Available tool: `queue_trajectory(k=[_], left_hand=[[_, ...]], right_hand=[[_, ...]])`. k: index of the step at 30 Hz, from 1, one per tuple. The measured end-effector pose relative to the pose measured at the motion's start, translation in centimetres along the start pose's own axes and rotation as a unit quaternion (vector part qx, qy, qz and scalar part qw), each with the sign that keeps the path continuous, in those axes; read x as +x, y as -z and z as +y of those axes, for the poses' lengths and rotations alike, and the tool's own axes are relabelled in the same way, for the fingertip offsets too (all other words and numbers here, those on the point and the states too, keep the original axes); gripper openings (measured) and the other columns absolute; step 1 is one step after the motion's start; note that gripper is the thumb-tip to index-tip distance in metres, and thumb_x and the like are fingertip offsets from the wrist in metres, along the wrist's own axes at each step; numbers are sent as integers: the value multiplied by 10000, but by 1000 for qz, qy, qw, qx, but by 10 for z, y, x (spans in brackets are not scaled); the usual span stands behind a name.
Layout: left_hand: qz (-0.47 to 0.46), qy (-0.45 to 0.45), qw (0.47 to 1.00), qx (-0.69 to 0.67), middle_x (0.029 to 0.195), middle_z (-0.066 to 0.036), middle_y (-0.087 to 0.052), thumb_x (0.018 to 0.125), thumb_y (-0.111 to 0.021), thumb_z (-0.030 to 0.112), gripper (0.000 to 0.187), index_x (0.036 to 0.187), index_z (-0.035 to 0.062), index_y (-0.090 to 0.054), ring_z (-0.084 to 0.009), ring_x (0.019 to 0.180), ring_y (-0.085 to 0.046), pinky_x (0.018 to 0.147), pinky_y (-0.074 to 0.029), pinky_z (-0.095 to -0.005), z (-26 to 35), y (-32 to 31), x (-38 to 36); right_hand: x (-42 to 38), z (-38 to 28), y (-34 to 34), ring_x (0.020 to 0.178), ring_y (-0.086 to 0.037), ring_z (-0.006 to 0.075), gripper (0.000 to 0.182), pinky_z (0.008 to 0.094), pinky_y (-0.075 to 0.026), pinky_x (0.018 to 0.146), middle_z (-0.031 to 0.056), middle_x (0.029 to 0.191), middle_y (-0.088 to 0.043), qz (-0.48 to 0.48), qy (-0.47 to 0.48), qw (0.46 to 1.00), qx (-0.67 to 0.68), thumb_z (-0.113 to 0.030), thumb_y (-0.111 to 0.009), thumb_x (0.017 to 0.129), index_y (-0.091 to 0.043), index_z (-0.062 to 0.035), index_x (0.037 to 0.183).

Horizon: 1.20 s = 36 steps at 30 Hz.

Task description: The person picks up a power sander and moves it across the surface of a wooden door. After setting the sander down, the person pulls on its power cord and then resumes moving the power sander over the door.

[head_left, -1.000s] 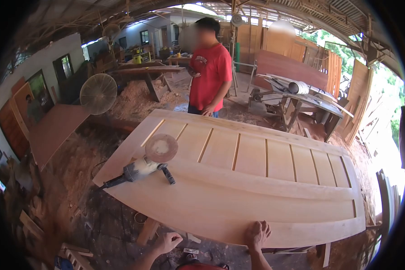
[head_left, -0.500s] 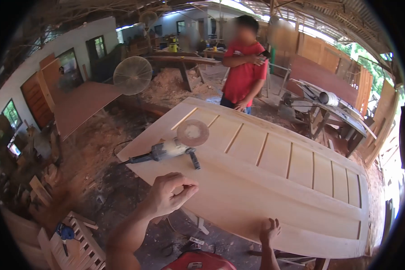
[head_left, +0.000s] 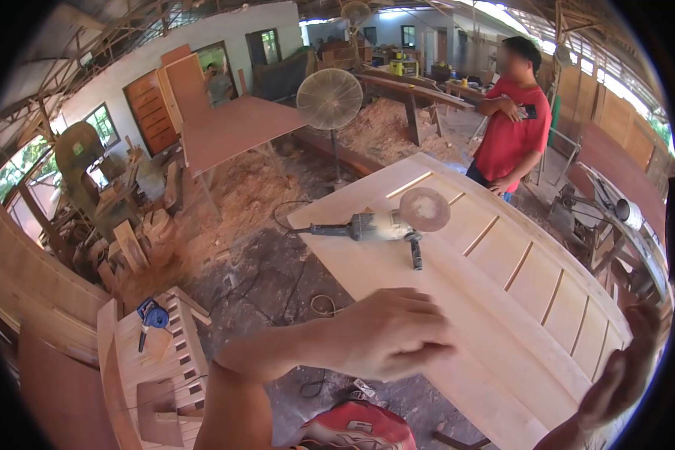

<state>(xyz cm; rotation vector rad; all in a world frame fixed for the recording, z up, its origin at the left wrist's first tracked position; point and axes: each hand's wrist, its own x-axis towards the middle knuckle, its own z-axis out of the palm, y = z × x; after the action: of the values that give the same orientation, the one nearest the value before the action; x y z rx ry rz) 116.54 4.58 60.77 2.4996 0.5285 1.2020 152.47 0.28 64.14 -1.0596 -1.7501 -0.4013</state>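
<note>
My left hand (head_left: 394, 334) is held over the near edge of a pale wooden door panel (head_left: 435, 285), its fingers curled together and blurred, with nothing visible in them. At the far right, my right hand (head_left: 622, 367) is raised over the panel's right part, fingers apart and smeared by motion. Beyond my left hand, an angle grinder (head_left: 375, 225) with a round sanding disc (head_left: 425, 208) lies on the panel. Its side handle points toward me and its cord trails off to the left. Grooves divide the panel's far part into slats.
A person in a red shirt (head_left: 514, 127) stands across the panel, holding a phone (head_left: 527, 112). At lower left, a blue power tool (head_left: 152, 313) rests on a slatted wooden piece (head_left: 176, 367). A standing fan (head_left: 330, 99), a brown sheet (head_left: 240, 127) and sawdust lie beyond.
The view has swung left, so the panel and grinder appear farther right. My left hand has shifted right over the panel; my right hand has lifted off the panel's near edge.
</note>
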Motion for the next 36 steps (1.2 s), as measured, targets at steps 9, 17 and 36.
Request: queue_trajectory(k=[9, 17, 36], left_hand=[[-32, -95, 843, -529, 941, -147, -672, 985, -582, 140, 166, 1065, -1, -618, -312, 901, -654, 799, -504, -406, 75, 1, 47], [-37, -83, 934, -346, 948, -136, -659, 993, -572, 165, 191, 1081, 0, -612, -292, 895, -637, 795, -494, -391, 83, 31, 34], [-80, -312, 941, 99, 963, -109, -628, 1011, -549, 224, 252, 1120, 2, -597, -242, 883, -596, 784, -470, -356, 107, 65, 94]], right_hand=[[109, -83, 69, 1301, -529, 259, 723, 267, -429, 1061, 238, 1478, -450, 222, 635, 224, -705, -345, -634, 969, -271, -144, 1561], [100, -80, 60, 1282, -534, 259, 686, 285, -430, 1052, 227, 1443, -471, 148, 609, 431, -649, -374, -622, 962, -314, -120, 1519], [87, -101, 113, 1238, -546, 258, 634, 326, -431, 1033, 202, 1360, -522, -76, 443, 794, -409, -444, -594, 944, -416, -63, 1419]])
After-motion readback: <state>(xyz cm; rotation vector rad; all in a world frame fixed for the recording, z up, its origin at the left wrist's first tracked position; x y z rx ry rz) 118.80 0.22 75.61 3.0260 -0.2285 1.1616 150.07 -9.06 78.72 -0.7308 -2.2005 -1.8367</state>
